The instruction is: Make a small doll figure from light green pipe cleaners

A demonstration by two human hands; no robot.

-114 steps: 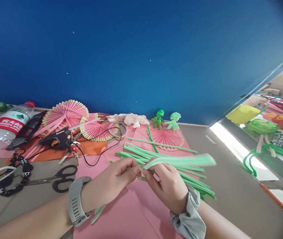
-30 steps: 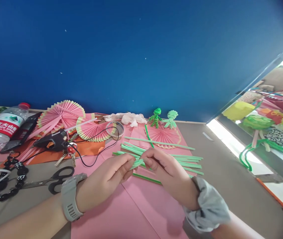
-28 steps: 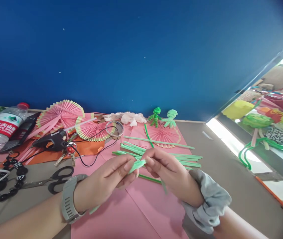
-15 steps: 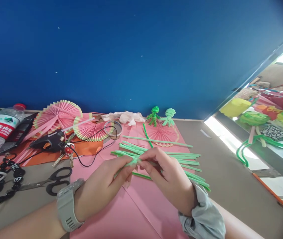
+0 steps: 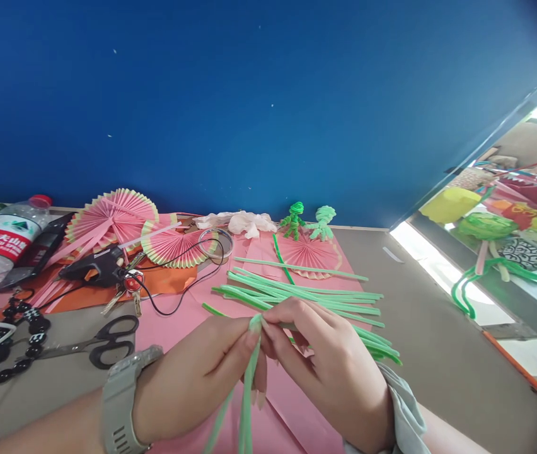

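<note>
My left hand [image 5: 212, 369] pinches light green pipe cleaners [image 5: 247, 403] at a bent end, and their long tails hang down toward me. My right hand [image 5: 316, 359] is closed at the same bent end, thumb and forefinger touching it. The exact shape of the bend is hidden by my fingertips. Just beyond my hands, more light and dark green pipe cleaners [image 5: 297, 288] lie loosely across the pink paper [image 5: 174, 328]. Two small figures of coiled pipe cleaner, a dark green one [image 5: 293, 221] and a pale green one [image 5: 323, 224], stand by the wall.
Left on the table are a glue gun [image 5: 93, 268], keys [image 5: 132, 284], scissors [image 5: 108, 340], a black bead bracelet [image 5: 36, 337] and a plastic bottle [image 5: 1, 243]. Pleated pink paper fans [image 5: 112, 221] and a tape roll [image 5: 216, 243] lie behind. A blue wall [image 5: 249, 113] borders the back.
Both hands have come slightly closer to me and lower. The pipe cleaner tails now hang down between them, where before only a short green piece showed at the fingertips.
</note>
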